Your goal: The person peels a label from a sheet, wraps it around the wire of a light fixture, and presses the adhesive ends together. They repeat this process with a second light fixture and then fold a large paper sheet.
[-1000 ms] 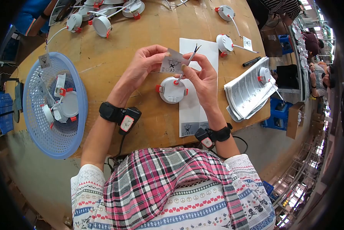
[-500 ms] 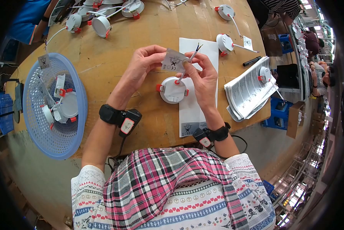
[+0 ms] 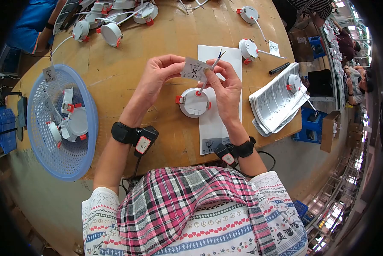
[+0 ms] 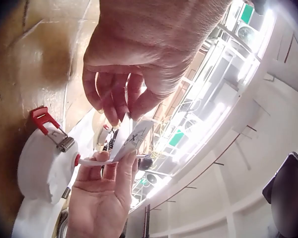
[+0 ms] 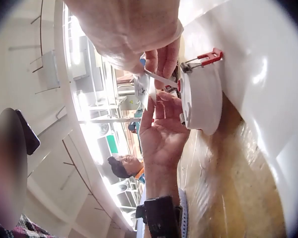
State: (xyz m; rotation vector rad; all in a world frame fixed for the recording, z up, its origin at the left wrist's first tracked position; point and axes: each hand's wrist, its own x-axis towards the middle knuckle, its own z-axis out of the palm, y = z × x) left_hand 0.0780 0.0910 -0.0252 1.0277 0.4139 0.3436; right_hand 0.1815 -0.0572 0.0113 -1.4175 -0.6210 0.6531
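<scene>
A round white downlight [image 3: 194,103] with red spring clips lies back-up on the table, partly over a white sheet [image 3: 220,128]. Its white cable [image 3: 203,88] rises from a red grommet and ends in bare-tipped coloured wires. My right hand [image 3: 227,91] pinches the cable together with the right end of a silvery printed label [image 3: 194,70], thumb on the label's face. With thumb and fingertips, my left hand [image 3: 157,79] pinches the label's left end. In the left wrist view the label [image 4: 134,139] looks folded, two leaves standing apart beside the cable.
A blue perforated basket [image 3: 93,128] holding several downlights stands at the left. More downlights [image 3: 111,34] are piled at the back left, and two [image 3: 248,49] lie at the back right. A leaflet stack [image 3: 272,102] with a downlight on it and a black marker [image 3: 280,68] are on the right.
The right thumb has shifted onto the label's right end beside the cable, and the label has turned slightly. Both hands keep hold; the head view has shifted a little.
</scene>
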